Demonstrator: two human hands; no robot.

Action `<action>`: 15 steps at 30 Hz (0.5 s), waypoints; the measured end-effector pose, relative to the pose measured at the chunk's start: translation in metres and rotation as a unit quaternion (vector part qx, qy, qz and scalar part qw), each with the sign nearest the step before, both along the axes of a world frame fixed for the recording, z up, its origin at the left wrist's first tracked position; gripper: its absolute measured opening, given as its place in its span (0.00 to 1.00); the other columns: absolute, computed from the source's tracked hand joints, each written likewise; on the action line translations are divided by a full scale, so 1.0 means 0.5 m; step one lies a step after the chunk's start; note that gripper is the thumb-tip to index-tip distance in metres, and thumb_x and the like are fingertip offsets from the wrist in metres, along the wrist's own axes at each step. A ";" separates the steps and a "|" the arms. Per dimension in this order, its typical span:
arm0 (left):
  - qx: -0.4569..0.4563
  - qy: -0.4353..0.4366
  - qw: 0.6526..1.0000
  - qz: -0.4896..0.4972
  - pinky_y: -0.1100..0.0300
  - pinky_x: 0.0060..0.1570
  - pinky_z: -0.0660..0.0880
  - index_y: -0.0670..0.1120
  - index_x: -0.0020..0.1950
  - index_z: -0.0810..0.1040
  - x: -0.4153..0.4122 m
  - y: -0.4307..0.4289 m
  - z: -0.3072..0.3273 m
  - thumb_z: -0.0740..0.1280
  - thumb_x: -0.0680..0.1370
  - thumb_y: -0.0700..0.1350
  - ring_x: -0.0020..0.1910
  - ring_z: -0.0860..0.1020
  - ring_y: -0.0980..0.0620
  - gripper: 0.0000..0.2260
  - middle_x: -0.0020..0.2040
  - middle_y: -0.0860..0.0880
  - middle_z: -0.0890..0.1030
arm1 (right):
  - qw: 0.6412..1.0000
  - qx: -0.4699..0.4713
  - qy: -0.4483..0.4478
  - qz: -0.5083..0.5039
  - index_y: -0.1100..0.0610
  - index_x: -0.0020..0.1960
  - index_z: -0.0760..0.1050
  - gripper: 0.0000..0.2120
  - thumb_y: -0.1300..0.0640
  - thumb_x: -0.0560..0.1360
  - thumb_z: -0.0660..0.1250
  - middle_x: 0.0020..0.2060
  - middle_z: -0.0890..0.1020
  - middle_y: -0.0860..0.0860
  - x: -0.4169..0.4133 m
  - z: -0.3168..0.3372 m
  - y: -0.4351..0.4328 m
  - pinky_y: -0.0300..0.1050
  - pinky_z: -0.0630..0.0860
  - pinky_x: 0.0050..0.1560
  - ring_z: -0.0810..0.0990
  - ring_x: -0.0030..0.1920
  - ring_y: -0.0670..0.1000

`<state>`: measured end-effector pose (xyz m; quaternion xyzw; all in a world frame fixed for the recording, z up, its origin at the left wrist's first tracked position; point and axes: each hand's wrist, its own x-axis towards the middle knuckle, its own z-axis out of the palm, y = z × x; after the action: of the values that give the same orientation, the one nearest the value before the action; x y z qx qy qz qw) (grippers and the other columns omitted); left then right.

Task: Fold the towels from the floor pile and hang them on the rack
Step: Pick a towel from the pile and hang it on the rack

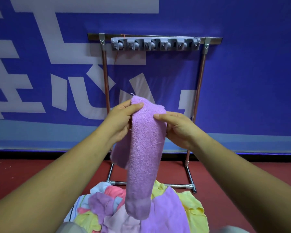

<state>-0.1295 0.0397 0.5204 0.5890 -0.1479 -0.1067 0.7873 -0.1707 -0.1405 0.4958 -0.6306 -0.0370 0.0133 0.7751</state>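
The rack (pixel 154 44) stands mid-frame against a blue banner (pixel 242 81), with the pile (pixel 191 207) below it (bottom centre). My left hand (pixel 119 120) and right hand (pixel 178 128) pinch the folded purple towel (pixel 144 157), which hangs long and fuzzy.

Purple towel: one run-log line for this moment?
phase: folding | left hand: grips purple towel top | right hand: grips purple towel top | rack: no towel hung | floor pile: more towels
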 end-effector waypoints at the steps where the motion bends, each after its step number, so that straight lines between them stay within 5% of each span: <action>1: -0.003 0.009 1.000 -0.003 0.57 0.50 0.79 0.41 0.59 0.81 0.003 0.003 -0.004 0.65 0.81 0.39 0.48 0.82 0.49 0.09 0.50 0.42 0.85 | 1.000 0.004 -0.008 -0.005 0.63 0.55 0.83 0.10 0.61 0.76 0.71 0.53 0.85 0.60 -0.001 0.005 0.002 0.51 0.74 0.59 0.82 0.52 0.57; 6: 0.020 0.018 0.998 -0.057 0.51 0.62 0.71 0.43 0.64 0.79 0.014 0.017 -0.028 0.68 0.79 0.44 0.58 0.78 0.43 0.15 0.60 0.41 0.82 | 0.998 0.041 -0.035 -0.032 0.64 0.58 0.82 0.10 0.62 0.79 0.68 0.52 0.86 0.60 0.011 0.017 0.017 0.51 0.80 0.56 0.84 0.50 0.55; 9: 0.115 -0.012 0.990 -0.079 0.56 0.57 0.74 0.40 0.61 0.81 0.006 0.025 -0.044 0.71 0.77 0.46 0.54 0.81 0.49 0.14 0.56 0.44 0.84 | 0.996 0.035 -0.028 -0.078 0.61 0.52 0.83 0.06 0.60 0.79 0.69 0.46 0.86 0.57 0.015 0.024 0.023 0.48 0.81 0.48 0.84 0.45 0.53; 15: 0.104 -0.040 0.993 -0.042 0.60 0.51 0.78 0.41 0.57 0.82 -0.005 0.015 -0.053 0.69 0.78 0.41 0.47 0.82 0.52 0.09 0.50 0.46 0.86 | 0.987 0.043 -0.004 -0.155 0.61 0.46 0.83 0.06 0.58 0.76 0.73 0.46 0.85 0.60 0.024 0.033 0.020 0.56 0.80 0.58 0.83 0.49 0.56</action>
<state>-0.1322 0.0470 0.4938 0.6646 -0.1921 -0.1308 0.7101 -0.1588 -0.1306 0.5121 -0.5947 0.0577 -0.1105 0.7943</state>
